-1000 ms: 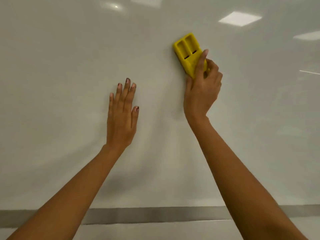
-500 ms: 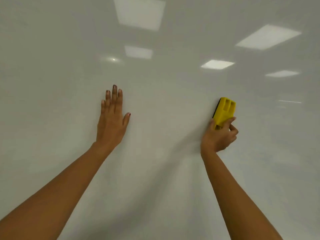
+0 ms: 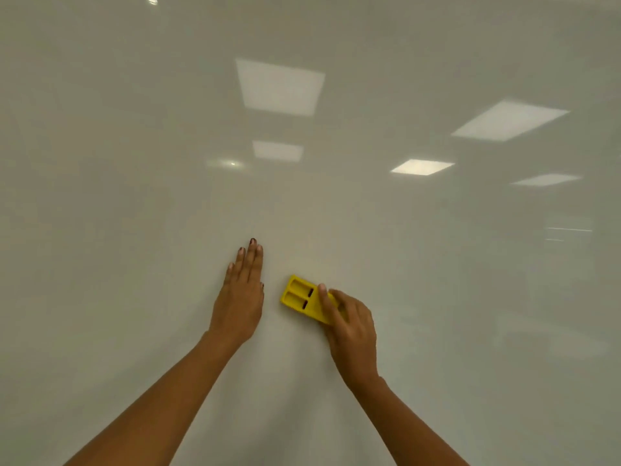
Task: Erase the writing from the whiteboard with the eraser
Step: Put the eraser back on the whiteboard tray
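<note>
The right hand (image 3: pixel 351 326) is sliding the yellow eraser (image 3: pixel 304 298) down and to the left across the whiteboard (image 3: pixel 134 163), so it is now just beside the left hand (image 3: pixel 240 299) and not far off to the right like half a second ago. The eraser is turning too, and now it is lying almost on its side with its far end pointing left. The bright ceiling lights (image 3: pixel 279 86) shining in the board are looking bigger and lower now.

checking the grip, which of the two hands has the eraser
The right hand: it grips the yellow eraser against the whiteboard. The left hand lies flat and empty.
</note>
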